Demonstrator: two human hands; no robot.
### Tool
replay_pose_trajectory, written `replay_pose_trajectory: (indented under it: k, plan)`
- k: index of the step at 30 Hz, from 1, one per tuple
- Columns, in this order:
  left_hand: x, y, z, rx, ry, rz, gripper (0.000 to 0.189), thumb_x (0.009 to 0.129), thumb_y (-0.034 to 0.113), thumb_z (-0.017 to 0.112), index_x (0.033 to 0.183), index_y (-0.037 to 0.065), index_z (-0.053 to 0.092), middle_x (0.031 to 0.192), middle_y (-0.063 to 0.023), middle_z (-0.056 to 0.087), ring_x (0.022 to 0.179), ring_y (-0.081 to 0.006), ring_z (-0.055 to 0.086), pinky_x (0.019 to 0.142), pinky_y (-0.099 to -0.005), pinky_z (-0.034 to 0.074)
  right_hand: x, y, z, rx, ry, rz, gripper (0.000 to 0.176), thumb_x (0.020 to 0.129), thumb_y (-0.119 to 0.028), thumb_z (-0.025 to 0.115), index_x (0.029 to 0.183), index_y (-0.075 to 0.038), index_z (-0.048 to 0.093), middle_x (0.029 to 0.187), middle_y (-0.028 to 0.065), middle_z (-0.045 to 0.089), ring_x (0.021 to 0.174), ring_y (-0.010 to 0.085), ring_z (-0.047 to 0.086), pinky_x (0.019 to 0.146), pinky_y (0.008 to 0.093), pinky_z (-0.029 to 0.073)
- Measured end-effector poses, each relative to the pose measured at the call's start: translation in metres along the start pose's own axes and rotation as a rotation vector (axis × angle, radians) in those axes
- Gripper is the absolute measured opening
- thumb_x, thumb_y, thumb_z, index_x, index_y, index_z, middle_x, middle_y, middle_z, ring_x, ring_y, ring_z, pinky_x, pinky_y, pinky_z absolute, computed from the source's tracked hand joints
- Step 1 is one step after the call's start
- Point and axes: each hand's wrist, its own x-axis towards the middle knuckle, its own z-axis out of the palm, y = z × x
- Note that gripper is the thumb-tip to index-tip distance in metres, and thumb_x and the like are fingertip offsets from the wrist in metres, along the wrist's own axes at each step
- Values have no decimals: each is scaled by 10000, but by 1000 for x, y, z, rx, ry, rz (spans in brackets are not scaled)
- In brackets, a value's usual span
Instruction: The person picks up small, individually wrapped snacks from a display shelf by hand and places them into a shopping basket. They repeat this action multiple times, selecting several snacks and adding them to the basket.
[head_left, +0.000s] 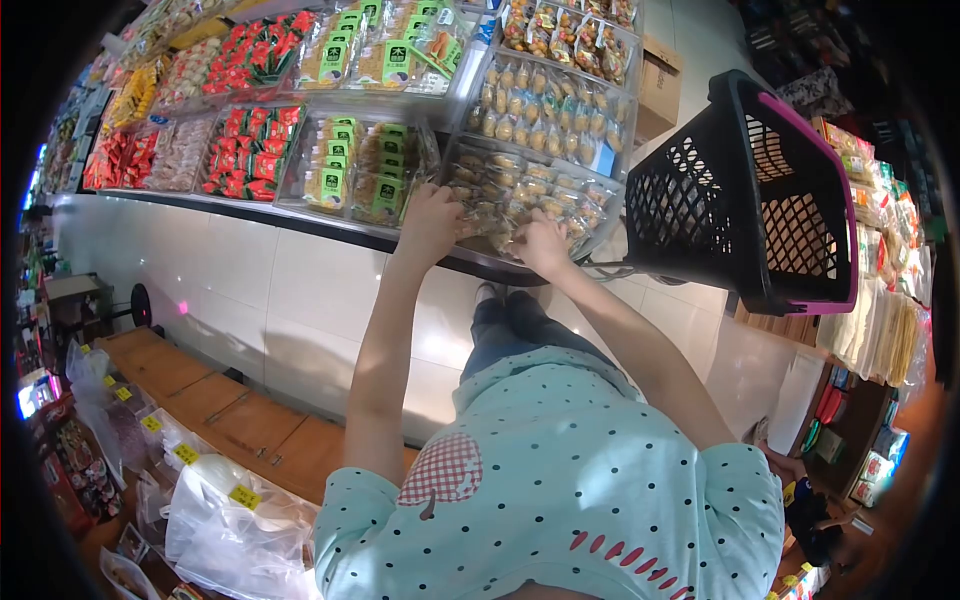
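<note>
Both hands reach into the front compartment of a display shelf that holds small snacks in clear wrappers [585,205]. My left hand [432,218] is at that compartment's left edge, its fingers bent around part of a clear packet. Close to its right, my right hand [541,242] touches the wrapped snacks with curled fingers. What its fingertips hold, if anything, is too small to make out. Green-labelled packets [380,190] lie in the compartment left of my left hand.
A black basket [690,210] with a pink rim stands at the right, beside the shelf. Red packets [250,150] fill compartments at the left. Behind, an orange-brown wooden ledge [225,410] borders plastic bags [225,520]. A cardboard box [658,85] stands beyond the shelf.
</note>
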Motion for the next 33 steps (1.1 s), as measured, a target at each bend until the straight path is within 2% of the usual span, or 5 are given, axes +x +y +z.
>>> replay_pose_trajectory:
  k: [8, 13, 18, 28, 33]
  plan:
    - [-17, -9, -6, -435, 110, -316, 107, 770, 93, 642, 800, -3, 608, 792, -106, 583, 793, -283, 566, 753, -368, 454, 4, 36, 1, 452, 53, -68, 177, 663, -249, 772, 724, -91, 720, 1026, 76, 606, 1017, 245, 533, 872, 365, 393]
    - [-22, -2, 4, -938, 191, -541, 116, 877, 108, 586, 838, 0, 566, 815, -54, 596, 765, -156, 598, 691, -282, 487, -14, 30, -30, 1242, -177, 124, 159, 816, -153, 683, 871, -6, 657, 946, 35, 620, 858, 156, 604, 784, 295, 472]
    - [-8, 42, -7, -1406, 289, -572, 174, 929, 154, 553, 860, -5, 548, 801, -31, 582, 769, -103, 597, 663, -217, 492, -46, 19, -67, 1902, -207, 17, 58, 878, -43, 555, 921, -66, 526, 830, 12, 579, 771, 128, 605, 798, 354, 528]
    - [75, 159, -34, -1305, 347, -317, 133, 948, 143, 505, 906, 22, 542, 855, -50, 592, 836, -158, 639, 745, -285, 527, -146, 58, -248, 2102, -414, -275, 432, 938, -156, 418, 1348, -55, 329, 1188, 165, 522, 1024, 307, 573, 758, 470, 529]
    - [153, 246, -35, -1101, 272, -88, 135, 926, 118, 540, 895, -13, 553, 864, -34, 592, 798, -98, 534, 728, -220, 427, -181, 155, -353, 1694, -133, -156, 375, 950, -132, 441, 1299, -33, 346, 1089, 148, 558, 854, 269, 644, 703, 346, 554]
